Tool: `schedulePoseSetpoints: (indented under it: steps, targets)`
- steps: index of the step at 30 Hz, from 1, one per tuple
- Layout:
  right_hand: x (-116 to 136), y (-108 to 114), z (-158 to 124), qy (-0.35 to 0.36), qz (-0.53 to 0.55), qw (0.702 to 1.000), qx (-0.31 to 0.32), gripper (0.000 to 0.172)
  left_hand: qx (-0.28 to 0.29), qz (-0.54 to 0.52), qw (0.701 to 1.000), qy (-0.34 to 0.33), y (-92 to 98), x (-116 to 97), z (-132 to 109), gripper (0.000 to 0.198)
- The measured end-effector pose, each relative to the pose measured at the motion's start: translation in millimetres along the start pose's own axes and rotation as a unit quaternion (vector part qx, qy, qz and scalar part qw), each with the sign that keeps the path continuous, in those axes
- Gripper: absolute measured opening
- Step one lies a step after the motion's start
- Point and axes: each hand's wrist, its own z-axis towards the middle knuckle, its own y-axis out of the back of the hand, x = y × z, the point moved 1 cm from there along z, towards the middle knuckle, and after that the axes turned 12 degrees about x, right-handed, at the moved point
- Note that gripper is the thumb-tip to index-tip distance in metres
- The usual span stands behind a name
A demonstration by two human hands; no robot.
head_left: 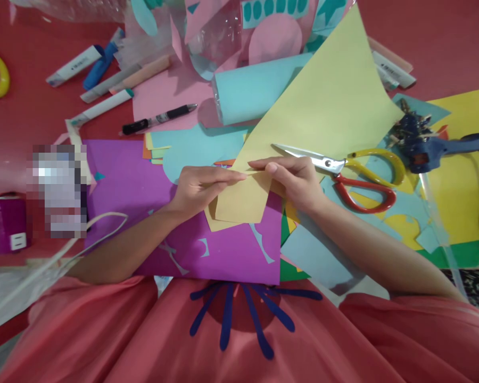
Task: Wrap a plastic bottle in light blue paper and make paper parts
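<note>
A large sheet of pale yellow paper slants from the upper right down to my hands, its lower end folded over toward me in layers. My left hand pinches the left end of the fold between thumb and fingers. At the fold's right end, my right hand grips the paper, thumb on top. Just beyond my right hand lies a pair of scissors with one yellow and one red handle, blades slightly apart. Purple paper with small light blue scraps lies under the folded end.
A blue paper-wrapped cylinder lies ahead, with a black pen to its left. Several markers lie at the upper left. A blue glue gun with a cord rests at the right among paper scraps. A pixelated block is at the left.
</note>
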Motion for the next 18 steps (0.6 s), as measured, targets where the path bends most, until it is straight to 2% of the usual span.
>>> schedulePoseSetpoints:
  steps: [6,13,18]
  targets:
    - [0.5,-0.5,1.5,-0.006,-0.001,1.000,0.005,0.031,0.000,0.004,1.000,-0.015,-1.1,0.1,0.5,0.025]
    - [5.2,-2.5,1.8,0.022,-0.030,0.999,-0.011,0.015,0.006,0.019,0.999,0.051,-1.5,-2.4,0.0,0.022]
    - [4.9,-4.5,1.6,0.037,-0.067,0.997,0.004,0.014,0.011,-0.027,0.999,0.038,-0.2,-2.1,0.4,0.028]
